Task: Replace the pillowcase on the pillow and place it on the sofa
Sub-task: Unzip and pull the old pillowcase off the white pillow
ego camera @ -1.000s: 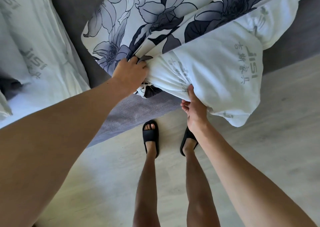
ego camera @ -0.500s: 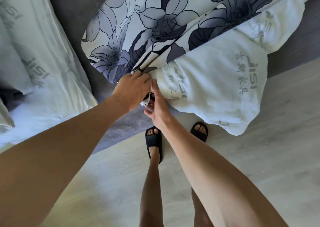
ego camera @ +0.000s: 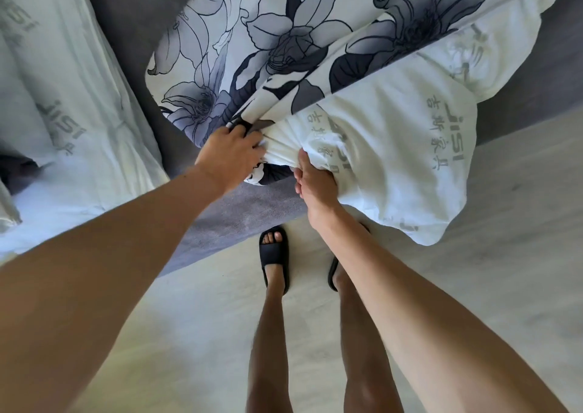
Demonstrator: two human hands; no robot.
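Observation:
A white pillow [ego camera: 394, 160] with grey printed lettering lies on the grey sofa [ego camera: 246, 213], its near end hanging over the seat's front edge. A floral pillowcase [ego camera: 284, 43] in white, grey and dark blue covers its far half. My left hand [ego camera: 228, 157] is closed on the bunched open edge of the pillowcase at the pillow's near left corner. My right hand [ego camera: 315, 182] grips the white pillow's gathered corner right beside it. The two hands are almost touching.
Another white pillow [ego camera: 60, 122] with the same lettering lies on the sofa at the left. Pale wood-look floor [ego camera: 504, 280] fills the lower right. My feet in black slides [ego camera: 274, 261] stand close to the sofa's front edge.
My right hand has shifted right from the pillowcase edge and now clutches the pillow's bunched corner. My left hand keeps its hold on the floral fabric. The pillow has moved slightly.

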